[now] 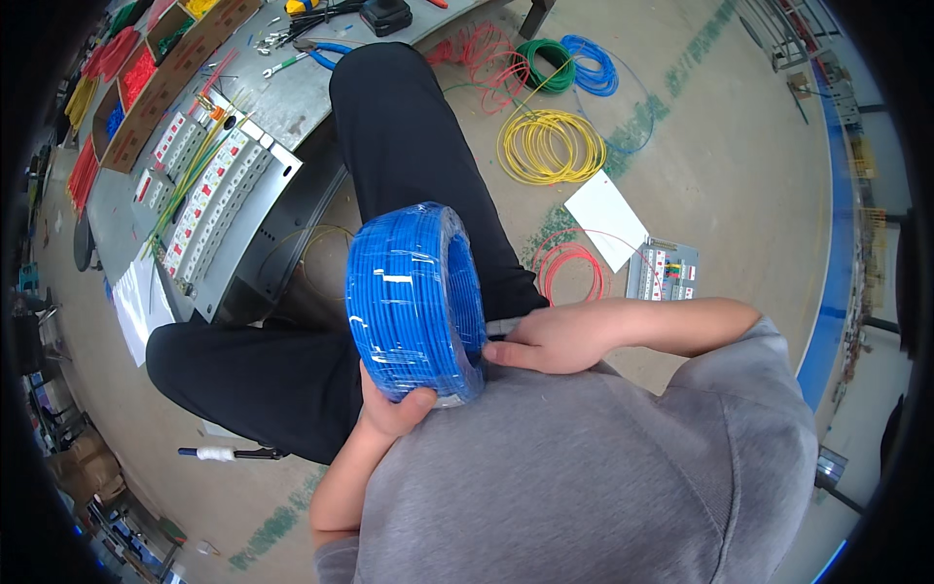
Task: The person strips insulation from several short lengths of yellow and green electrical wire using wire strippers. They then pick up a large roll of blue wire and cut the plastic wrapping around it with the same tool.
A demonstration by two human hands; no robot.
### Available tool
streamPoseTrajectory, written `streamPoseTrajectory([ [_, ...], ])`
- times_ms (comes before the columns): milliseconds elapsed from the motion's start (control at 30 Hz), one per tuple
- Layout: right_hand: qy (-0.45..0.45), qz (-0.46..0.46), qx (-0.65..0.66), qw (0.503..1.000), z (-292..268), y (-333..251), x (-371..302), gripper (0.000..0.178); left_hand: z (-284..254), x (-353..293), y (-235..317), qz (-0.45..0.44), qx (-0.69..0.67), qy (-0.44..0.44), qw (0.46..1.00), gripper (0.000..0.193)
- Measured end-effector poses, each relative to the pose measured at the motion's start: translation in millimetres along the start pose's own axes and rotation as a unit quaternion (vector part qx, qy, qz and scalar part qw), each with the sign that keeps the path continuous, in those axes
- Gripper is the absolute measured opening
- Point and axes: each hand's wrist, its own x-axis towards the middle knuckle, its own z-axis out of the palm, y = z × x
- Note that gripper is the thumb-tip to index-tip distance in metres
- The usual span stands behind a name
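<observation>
A thick coil of blue wire (404, 302), wrapped in clear plastic film, stands on its edge in front of my torso, above my lap. My left hand (391, 404) grips it from below, thumb on the lower rim and the other fingers mostly hidden behind it. At the coil's right side, my right hand (564, 341) is closed, its thumb tip at the edge of the coil's opening. A narrow greyish piece (503, 328) shows beside these fingers; I cannot tell what it is or whether they hold it.
On the metal workbench (302, 102) at upper left lie pliers (326, 54) and a divided box of coloured pieces (156, 68). A panel of circuit breakers (214, 195) overhangs its edge. Yellow (552, 146), green and blue wire coils and a smaller breaker panel (664, 273) lie on the floor.
</observation>
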Motion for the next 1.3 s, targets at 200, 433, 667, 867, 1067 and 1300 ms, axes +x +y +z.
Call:
streamPoseTrajectory([
  [200, 0.226, 0.043, -0.23, 0.946, -16.8, 25.5, 17.1, 0.074, 6.3, 5.0, 2.8, 0.006, -0.025, 0.006, 1.0, 0.087],
  [433, 0.135, -0.013, -0.114, 0.984, 5.4, 27.5, 11.0, 0.076, 6.9, 6.8, 8.4, -0.02, -0.024, -0.012, 0.999, 0.093],
  [667, 0.228, 0.054, -0.21, 0.949, -19.7, 24.9, 17.2, 0.074, 19.1, 6.5, 7.5, 0.054, 0.004, 0.049, 0.997, 0.096],
  [867, 0.07, -0.042, -0.051, 0.995, 3.8, 29.7, 1.5, 0.078, 16.1, 13.9, 53.9, -0.069, -0.08, 0.032, 0.994, 0.096],
  [1067, 0.274, 0.053, -0.255, 0.926, -18.3, 22.6, 15.0, 0.074, -2.6, 71.9, 83.3, -0.227, -0.324, -0.052, 0.917, 0.074],
  [1300, -0.02, -0.025, 0.018, 0.999, 4.9, 13.8, -7.3, 0.095, 0.5, 74.8, 84.9, -0.169, -0.216, 0.069, 0.959, 0.066],
])
